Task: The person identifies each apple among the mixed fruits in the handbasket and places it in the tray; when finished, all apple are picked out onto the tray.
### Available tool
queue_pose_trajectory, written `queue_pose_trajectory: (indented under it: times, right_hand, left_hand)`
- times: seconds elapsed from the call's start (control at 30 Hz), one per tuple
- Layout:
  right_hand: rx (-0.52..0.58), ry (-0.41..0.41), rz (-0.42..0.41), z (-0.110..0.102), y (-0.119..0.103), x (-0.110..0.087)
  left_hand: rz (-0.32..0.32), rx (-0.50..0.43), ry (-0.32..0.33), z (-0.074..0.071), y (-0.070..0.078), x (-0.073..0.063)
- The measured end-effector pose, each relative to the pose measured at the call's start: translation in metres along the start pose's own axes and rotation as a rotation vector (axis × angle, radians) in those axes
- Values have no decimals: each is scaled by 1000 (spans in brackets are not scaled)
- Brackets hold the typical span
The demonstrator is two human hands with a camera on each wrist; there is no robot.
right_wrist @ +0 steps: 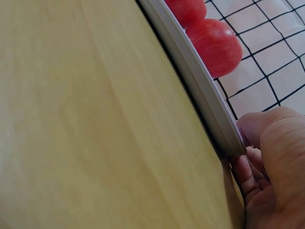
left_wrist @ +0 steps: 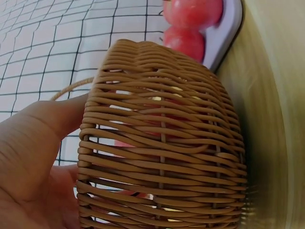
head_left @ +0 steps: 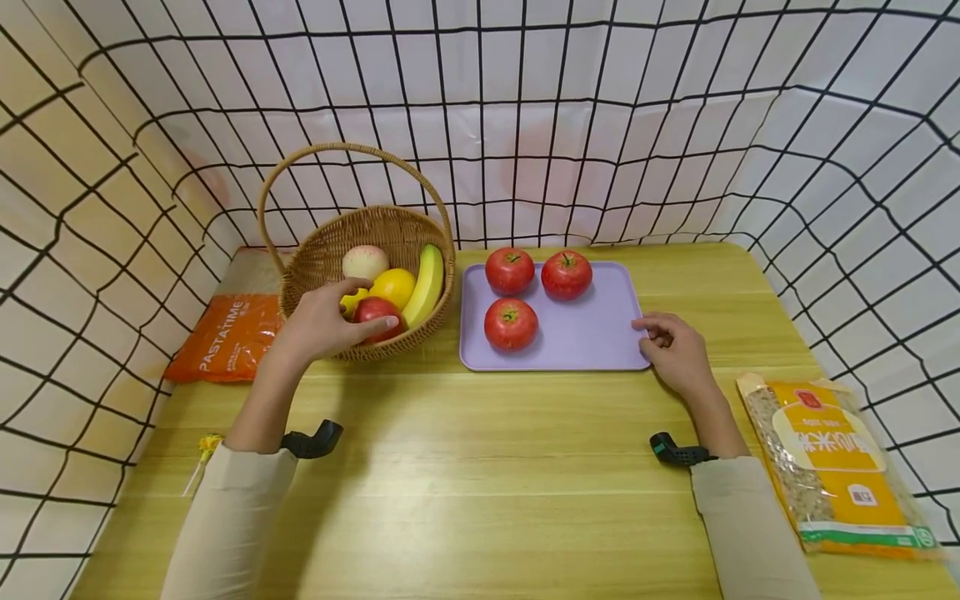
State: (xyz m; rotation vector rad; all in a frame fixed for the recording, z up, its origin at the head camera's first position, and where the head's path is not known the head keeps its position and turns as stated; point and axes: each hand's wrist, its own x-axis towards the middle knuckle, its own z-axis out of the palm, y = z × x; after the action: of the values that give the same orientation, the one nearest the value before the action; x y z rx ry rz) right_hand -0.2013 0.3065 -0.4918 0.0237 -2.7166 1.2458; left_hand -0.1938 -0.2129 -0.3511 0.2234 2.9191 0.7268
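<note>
My left hand [head_left: 324,321] reaches over the rim of a wicker basket [head_left: 360,225]. Its thumb lies over a red apple [head_left: 386,310] inside, and its fingers spread apart from the thumb toward the yellow fruit. In the left wrist view the basket's weave [left_wrist: 162,143] hides the fingertips. Beside that apple lie a lemon [head_left: 395,286], a banana [head_left: 427,287] and a pale peach [head_left: 365,262]. On the right, my right hand [head_left: 677,354] pinches the edge of a lilac tray [head_left: 585,342], thumb above and fingers curled below. Three red apples [head_left: 511,325] sit on the tray.
An orange pasta bag [head_left: 232,337] lies left of the basket. A yellow grain bag [head_left: 840,467] rests by the right forearm. Near the left sleeve is a small yellow item on a white stick [head_left: 204,454]. Black wire grid [head_left: 555,133] encloses the wooden table [head_left: 480,475].
</note>
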Motion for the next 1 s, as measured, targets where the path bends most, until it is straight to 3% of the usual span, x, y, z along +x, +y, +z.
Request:
queue_pose_trajectory:
  times: [0.33, 0.67, 0.87, 1.0]
  right_hand:
    - [11, 5, -10, 0, 5, 0]
    - [8, 7, -26, 0, 4, 0]
    - [7, 6, -24, 1, 4, 0]
    - [12, 5, -26, 0, 3, -1]
  left_hand:
    - [-53, 15, -150, -1, 2, 11]
    - [-36, 2, -236, 0, 1, 15]
    - [-35, 9, -244, 2, 0, 16]
    - [-25, 25, -202, 4, 0, 16]
